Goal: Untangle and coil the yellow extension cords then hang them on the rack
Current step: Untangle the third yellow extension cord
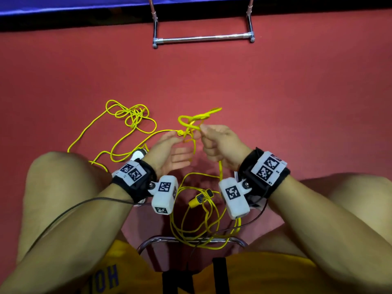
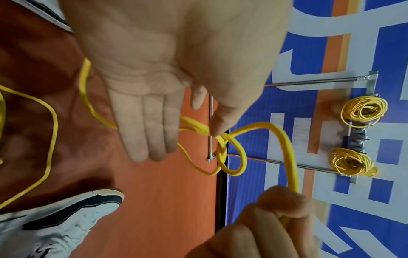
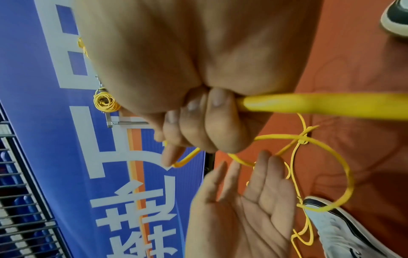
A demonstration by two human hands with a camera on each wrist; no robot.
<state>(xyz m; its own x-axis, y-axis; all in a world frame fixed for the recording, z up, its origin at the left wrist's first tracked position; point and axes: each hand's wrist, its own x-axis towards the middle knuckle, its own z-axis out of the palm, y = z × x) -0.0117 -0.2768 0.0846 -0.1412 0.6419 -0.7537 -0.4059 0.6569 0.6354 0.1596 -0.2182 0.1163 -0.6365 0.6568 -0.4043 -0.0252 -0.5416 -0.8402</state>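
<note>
A yellow extension cord is bunched into a loose knot (image 1: 192, 122) held up between both hands. My left hand (image 1: 181, 135) pinches the knot (image 2: 220, 137) between thumb and forefinger, while its other fingers (image 2: 152, 129) stay straight. My right hand (image 1: 204, 132) is curled into a fist around the cord (image 3: 309, 103) just right of the knot. More of the cord lies tangled on the red floor (image 1: 131, 117) to the left. Loops and yellow plugs (image 1: 197, 200) hang between my knees. On the wall rack (image 2: 362, 137) hang two coiled yellow cords (image 2: 364, 110) (image 2: 351, 160).
A chrome bar (image 1: 203, 38) stands out from the blue banner wall ahead, above the red floor. A chrome stool frame (image 1: 191, 240) sits under me with cord draped over it. A white and black shoe (image 2: 61, 218) rests on the floor to the left.
</note>
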